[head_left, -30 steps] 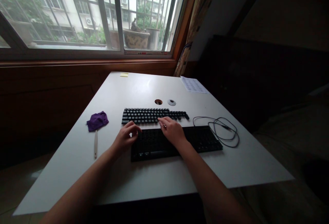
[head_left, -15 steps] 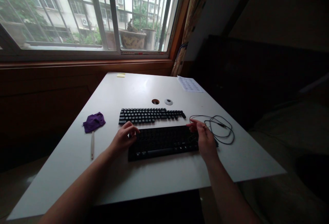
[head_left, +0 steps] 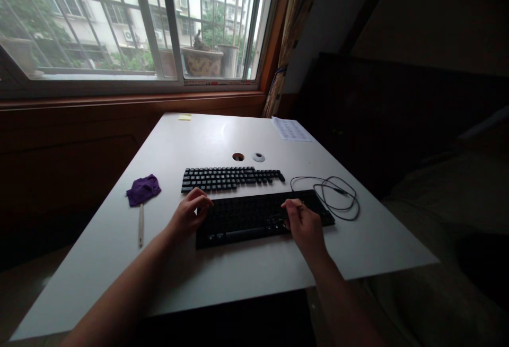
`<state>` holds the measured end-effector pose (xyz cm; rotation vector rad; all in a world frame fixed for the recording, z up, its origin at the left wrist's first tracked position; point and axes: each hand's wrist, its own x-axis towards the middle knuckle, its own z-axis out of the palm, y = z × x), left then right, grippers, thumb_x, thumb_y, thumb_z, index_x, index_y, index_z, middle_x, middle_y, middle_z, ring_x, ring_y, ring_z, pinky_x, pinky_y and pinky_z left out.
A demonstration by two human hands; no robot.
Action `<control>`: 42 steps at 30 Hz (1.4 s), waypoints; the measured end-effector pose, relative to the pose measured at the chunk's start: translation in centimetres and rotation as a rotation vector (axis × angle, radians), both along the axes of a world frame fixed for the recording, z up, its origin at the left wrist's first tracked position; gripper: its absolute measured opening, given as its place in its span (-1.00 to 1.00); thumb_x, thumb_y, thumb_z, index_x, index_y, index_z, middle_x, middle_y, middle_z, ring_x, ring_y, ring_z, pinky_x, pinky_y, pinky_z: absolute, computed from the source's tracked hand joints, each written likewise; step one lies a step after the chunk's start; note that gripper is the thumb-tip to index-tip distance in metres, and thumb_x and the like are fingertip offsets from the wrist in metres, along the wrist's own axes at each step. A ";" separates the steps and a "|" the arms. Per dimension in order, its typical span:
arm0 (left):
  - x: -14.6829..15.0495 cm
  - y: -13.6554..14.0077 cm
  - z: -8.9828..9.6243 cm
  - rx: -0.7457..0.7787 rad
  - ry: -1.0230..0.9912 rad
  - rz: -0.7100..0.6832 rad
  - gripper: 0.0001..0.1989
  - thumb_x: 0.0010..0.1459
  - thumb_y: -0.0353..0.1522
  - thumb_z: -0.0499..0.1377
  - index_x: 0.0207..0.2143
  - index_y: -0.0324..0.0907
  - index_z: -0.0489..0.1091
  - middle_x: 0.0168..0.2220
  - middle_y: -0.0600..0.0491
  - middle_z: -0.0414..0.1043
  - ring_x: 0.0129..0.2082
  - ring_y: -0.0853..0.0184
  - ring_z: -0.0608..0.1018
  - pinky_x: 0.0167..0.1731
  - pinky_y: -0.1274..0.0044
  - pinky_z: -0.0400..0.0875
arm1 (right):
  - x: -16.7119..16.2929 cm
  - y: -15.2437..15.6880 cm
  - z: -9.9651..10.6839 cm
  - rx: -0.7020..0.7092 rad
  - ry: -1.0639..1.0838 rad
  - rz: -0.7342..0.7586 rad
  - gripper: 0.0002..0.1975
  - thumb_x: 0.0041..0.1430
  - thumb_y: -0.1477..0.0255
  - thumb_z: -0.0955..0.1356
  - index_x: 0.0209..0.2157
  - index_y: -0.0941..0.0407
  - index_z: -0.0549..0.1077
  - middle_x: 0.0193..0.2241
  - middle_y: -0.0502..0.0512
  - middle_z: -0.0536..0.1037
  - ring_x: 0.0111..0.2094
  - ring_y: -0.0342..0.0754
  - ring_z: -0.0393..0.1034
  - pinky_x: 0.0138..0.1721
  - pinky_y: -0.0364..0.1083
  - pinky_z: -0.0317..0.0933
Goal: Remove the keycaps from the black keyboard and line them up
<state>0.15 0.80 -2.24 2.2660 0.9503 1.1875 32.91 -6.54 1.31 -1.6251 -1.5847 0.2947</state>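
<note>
The black keyboard (head_left: 246,213) lies across the white table (head_left: 230,272), its surface so dark that single keys are hard to make out. The left hand (head_left: 189,212) is at its left end, fingers curled towards the thumb and hiding the rear corner; whether they grip the edge or only rest there, I cannot tell. The right hand (head_left: 305,225) is bent over the right part, fingertips drawn together and partly hidden by the hand itself — whether anything is pinched between them cannot be seen. Just behind the keyboard, black keycaps (head_left: 212,178) stand in close rows, their legends too small to read. A looped black cable (head_left: 338,209) lies by the right end. At left, a purple cloth (head_left: 143,190) covers the top of a pale handle (head_left: 140,227).
</note>
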 end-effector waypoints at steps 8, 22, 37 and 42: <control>-0.1 0.3 -0.8 0.057 0.044 -0.005 -0.82 0.18 -0.55 0.09 -0.28 -0.19 0.45 -0.26 0.00 0.31 -0.28 0.35 0.43 -0.30 0.52 0.38 | -0.6 0.4 -0.1 0.041 -0.255 0.059 -0.57 0.41 0.14 0.15 -0.38 0.08 0.43 -0.59 -0.01 0.46 -0.54 -0.08 0.41 -0.43 -0.15 0.14; 0.0 -0.2 -0.7 0.045 0.143 -0.002 -0.78 0.22 -0.55 0.03 -0.25 -0.17 0.45 -0.28 0.01 0.29 -0.32 0.34 0.41 -0.30 0.51 0.36 | -2.1 1.6 0.2 -0.122 -0.297 0.079 -0.53 0.38 0.10 0.12 -0.43 0.07 0.41 -0.66 0.03 0.48 -0.62 -0.06 0.41 -0.48 -0.14 0.17; 0.4 -0.2 -1.5 0.058 0.273 0.014 -0.68 0.19 -0.58 -0.02 -0.20 -0.15 0.47 -0.32 0.04 0.24 -0.35 0.34 0.37 -0.35 0.54 0.33 | -0.9 2.1 -0.9 -0.191 0.139 0.036 -0.51 0.32 0.01 0.17 -0.45 0.09 0.41 -0.75 -0.06 0.41 -0.75 -0.12 0.36 -0.68 -0.20 0.17; 0.6 -0.3 -1.6 0.024 0.280 0.014 -0.63 0.14 -0.61 -0.02 -0.20 -0.13 0.49 -0.32 0.03 0.26 -0.33 0.31 0.37 -0.31 0.49 0.33 | -0.5 2.6 -1.4 -0.203 0.220 -0.019 -0.48 0.29 -0.04 0.17 -0.46 0.09 0.40 -0.74 -0.04 0.41 -0.75 -0.12 0.33 -0.70 -0.19 0.18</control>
